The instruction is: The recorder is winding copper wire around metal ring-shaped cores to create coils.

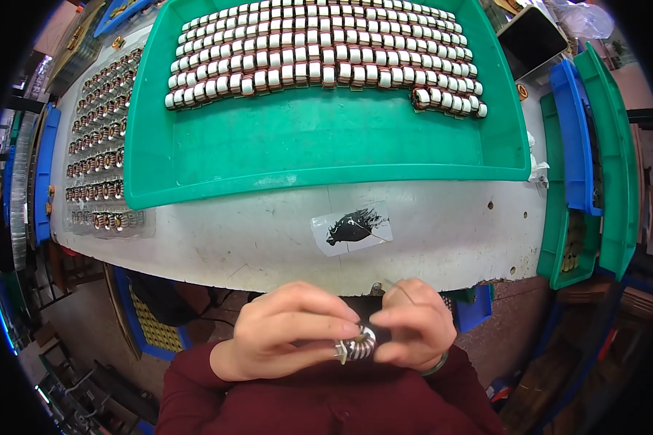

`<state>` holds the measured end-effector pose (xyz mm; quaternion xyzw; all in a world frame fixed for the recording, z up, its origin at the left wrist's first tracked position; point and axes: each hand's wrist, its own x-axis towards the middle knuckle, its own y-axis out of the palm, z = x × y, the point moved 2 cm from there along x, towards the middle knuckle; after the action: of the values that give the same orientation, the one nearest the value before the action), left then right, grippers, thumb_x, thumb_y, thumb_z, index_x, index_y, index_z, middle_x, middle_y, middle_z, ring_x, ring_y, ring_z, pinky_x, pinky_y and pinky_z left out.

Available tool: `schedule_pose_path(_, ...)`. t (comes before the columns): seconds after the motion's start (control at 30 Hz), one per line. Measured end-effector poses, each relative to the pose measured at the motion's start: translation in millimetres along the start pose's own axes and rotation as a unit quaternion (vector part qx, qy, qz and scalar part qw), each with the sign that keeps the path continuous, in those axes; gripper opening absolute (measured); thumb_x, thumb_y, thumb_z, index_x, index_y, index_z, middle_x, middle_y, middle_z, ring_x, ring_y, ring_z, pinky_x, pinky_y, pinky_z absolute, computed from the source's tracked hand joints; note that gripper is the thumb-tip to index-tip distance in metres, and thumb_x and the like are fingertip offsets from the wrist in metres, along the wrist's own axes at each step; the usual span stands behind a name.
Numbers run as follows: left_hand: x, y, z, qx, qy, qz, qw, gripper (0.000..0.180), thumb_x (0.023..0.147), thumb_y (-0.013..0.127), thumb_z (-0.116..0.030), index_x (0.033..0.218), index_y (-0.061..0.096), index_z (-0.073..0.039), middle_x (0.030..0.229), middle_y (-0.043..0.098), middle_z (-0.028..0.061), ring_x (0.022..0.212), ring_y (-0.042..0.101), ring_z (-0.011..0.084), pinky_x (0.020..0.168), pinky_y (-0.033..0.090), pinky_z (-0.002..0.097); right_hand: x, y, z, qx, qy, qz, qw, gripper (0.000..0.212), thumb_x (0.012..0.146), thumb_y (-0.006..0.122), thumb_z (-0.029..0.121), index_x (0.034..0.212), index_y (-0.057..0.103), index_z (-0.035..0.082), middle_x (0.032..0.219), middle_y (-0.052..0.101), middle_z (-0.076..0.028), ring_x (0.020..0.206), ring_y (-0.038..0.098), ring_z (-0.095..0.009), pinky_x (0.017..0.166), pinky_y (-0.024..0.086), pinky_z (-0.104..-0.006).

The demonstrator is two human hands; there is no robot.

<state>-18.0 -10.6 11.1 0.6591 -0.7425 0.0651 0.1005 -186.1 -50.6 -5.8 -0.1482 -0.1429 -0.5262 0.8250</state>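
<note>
My left hand [294,330] pinches a toroidal coil [358,345], a small ring with pale and dark windings and a flat base plate, in front of my chest. My right hand [413,326] is close by the coil's right side, its fingers curled and slightly blurred. A thin grey stick [399,290] pokes up out of this hand; its lower end is hidden by the fingers. On the table beyond my hands lies a white card [352,228] smeared with a black paste, a fine line crossing it.
A large green tray [326,177] holds rows of white-topped coils [319,56]. Left of it, more coils [98,159] stand in rows on a clear sheet. A dark-screened tablet [533,42] and green and blue bins [577,138] are at right. The table edge [232,275] lies just beyond my hands.
</note>
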Motion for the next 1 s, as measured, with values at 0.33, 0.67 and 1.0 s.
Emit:
schedule_pose_path(0.33,-1.0,5.2,-3.9,0.256,0.232,-0.027,0.938,0.021,0.068,0.068,0.0,0.088,0.065,-0.003,0.092,0.06,0.0089,0.07,0.057,0.0164,0.059,0.047,0.0244,-4.0,1.9,-3.8,0.212,0.189,0.063,0.957,0.017,0.073,0.067,0.01,0.086,0.063,-0.001,0.072,0.055,-0.005,0.058,0.042,-0.011,0.054,0.035,-0.0193)
schedule_pose_path(0.67,-5.0,15.0,3.2,-0.003,0.008,-0.073,0.997,0.022,0.067,0.071,-0.001,0.088,0.064,-0.001,0.092,0.06,0.01,0.072,0.06,0.0186,0.059,0.05,0.0253,-13.9,13.6,-8.5,0.325,0.168,-0.067,0.928,0.017,0.072,0.066,0.004,0.087,0.062,-0.003,0.073,0.055,-0.005,0.059,0.042,-0.01,0.056,0.035,-0.0195)
schedule_pose_path(1.0,-3.2,13.1,4.1,0.076,0.158,-0.091,0.98,0.021,0.067,0.072,-0.003,0.088,0.065,-0.002,0.091,0.061,0.0097,0.073,0.061,0.0174,0.058,0.05,0.0222,-7.4,5.3,-7.9,0.146,0.034,0.005,0.989,0.019,0.068,0.068,0.0,0.086,0.064,-0.002,0.071,0.055,-0.004,0.057,0.043,-0.01,0.054,0.036,-0.0203)
